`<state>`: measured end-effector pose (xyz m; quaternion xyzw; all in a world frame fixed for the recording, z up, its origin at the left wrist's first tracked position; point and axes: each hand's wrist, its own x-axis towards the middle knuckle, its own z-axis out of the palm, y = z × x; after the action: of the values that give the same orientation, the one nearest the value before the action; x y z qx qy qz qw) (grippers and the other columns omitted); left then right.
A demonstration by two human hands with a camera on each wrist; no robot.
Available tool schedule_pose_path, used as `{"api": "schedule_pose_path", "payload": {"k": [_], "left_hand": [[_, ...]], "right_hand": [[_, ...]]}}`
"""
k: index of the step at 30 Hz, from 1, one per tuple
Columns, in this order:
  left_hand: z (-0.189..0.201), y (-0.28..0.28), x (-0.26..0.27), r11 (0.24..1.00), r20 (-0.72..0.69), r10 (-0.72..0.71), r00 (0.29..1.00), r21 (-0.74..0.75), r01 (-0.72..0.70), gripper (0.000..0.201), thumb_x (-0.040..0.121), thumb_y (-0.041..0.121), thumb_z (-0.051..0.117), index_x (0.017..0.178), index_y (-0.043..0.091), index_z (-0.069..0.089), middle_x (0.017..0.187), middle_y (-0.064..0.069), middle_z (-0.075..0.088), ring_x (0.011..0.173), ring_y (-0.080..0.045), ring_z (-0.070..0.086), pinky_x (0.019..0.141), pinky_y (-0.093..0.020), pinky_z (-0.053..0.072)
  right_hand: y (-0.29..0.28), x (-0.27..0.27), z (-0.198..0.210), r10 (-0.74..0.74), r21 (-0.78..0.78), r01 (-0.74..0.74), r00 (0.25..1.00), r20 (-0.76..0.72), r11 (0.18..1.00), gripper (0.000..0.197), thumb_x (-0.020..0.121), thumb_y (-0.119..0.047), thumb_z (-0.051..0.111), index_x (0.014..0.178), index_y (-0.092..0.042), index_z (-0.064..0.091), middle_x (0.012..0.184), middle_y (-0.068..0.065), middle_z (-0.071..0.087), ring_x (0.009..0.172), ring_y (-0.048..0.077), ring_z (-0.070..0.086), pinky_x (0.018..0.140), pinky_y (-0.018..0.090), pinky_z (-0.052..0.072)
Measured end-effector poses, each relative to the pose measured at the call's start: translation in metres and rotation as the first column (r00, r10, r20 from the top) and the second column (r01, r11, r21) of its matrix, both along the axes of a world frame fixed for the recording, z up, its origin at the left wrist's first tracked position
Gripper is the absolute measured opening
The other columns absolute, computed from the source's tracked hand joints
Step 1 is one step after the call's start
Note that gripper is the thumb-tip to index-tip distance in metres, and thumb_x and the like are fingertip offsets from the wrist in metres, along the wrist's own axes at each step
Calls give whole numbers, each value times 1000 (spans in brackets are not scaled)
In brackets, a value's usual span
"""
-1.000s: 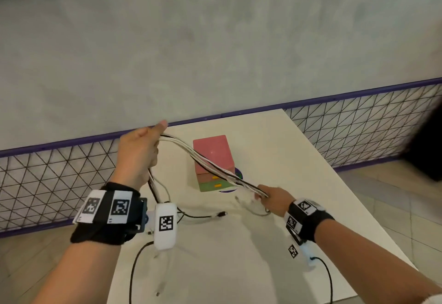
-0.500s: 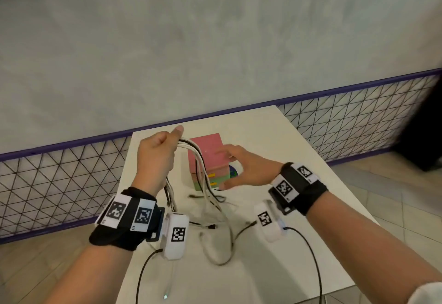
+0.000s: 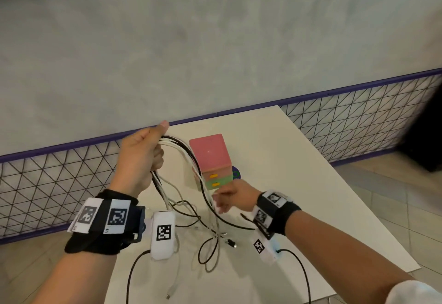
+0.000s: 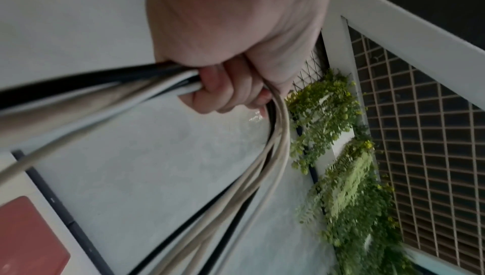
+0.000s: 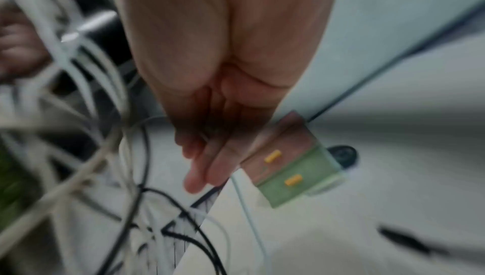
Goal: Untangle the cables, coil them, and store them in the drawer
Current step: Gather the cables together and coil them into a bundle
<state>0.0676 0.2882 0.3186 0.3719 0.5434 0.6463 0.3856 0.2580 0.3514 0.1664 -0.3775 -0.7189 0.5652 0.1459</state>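
Head view: the left hand [image 3: 141, 158] grips a bundle of black and white cables [image 3: 184, 158] raised above the table [image 3: 275, 150], loose ends trailing beside the drawer box [image 3: 211, 160]. The right hand [image 3: 233, 196], fingers relaxed and straight, reaches toward the strands; the right wrist view is too blurred to show contact.

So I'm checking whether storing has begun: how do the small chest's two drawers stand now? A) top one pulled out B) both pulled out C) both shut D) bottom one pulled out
C: both yellow-handled fronts of the drawer chest sit flush with its body, while the left hand grips the cables raised above the table.
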Motion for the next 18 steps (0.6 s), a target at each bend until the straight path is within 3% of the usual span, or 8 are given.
{"api": "schedule_pose_path", "payload": {"k": [2,5,8,10,12,15,17,18], "left_hand": [[5,-4,-12,998,48,54,997,27,-55,37,88,24,65,56,21,47,44,7,20,40,-11,10,42,-20,9],[12,-9,-33,988,101,140,985,49,-146,36,88,24,64,59,20,43,40,8,24,41,-13,9,40,-19,10],[14,-12,-44,977,95,193,977,71,-200,33,87,25,64,61,18,45,37,7,31,30,-7,18,36,-16,11],[13,-12,-47,966,108,237,966,79,-246,31,88,23,63,62,18,48,36,9,33,29,-6,21,35,-17,13],[13,-10,-51,953,155,276,949,83,-291,26,87,22,63,65,19,51,36,10,30,29,-6,19,35,-18,12],[11,-7,-50,946,137,307,942,63,-318,22,87,21,62,67,19,53,35,10,28,29,-7,19,35,-18,12],[8,-5,-45,950,96,301,949,59,-307,29,87,22,63,62,19,48,35,10,30,29,-7,20,37,-20,13],[6,-5,-41,952,86,294,952,56,-299,30,87,22,63,61,19,47,36,10,31,30,-7,21,38,-20,13]], "right_hand": [[10,25,-22,-287,-219,266,955,-72,939,16,93,-10,55,87,-3,68,50,4,61,36,13,55,42,22,49],[20,83,-54,-739,-400,701,669,79,591,24,94,-1,41,84,-4,63,30,-2,38,19,10,29,31,9,25],[27,131,-70,-907,-621,740,407,106,259,33,100,-7,27,77,-5,50,27,-4,29,17,8,22,32,4,21],[32,156,-74,-932,-673,718,343,115,181,37,100,-9,23,69,-9,43,26,-4,34,17,10,25,33,3,22],[37,176,-78,-947,-737,657,311,76,157,44,100,-17,25,66,-8,51,32,-2,48,20,14,35,33,6,28],[37,185,-63,-970,-760,640,235,55,112,36,103,-21,30,83,-1,53,55,12,63,35,16,60,34,17,44],[40,186,-56,-986,-784,613,164,3,99,27,100,-15,41,120,2,47,102,19,61,76,23,70,66,29,55],[44,188,-56,-982,-766,634,189,19,107,35,97,-12,46,129,-1,43,120,18,55,90,26,65,79,33,51]]}}
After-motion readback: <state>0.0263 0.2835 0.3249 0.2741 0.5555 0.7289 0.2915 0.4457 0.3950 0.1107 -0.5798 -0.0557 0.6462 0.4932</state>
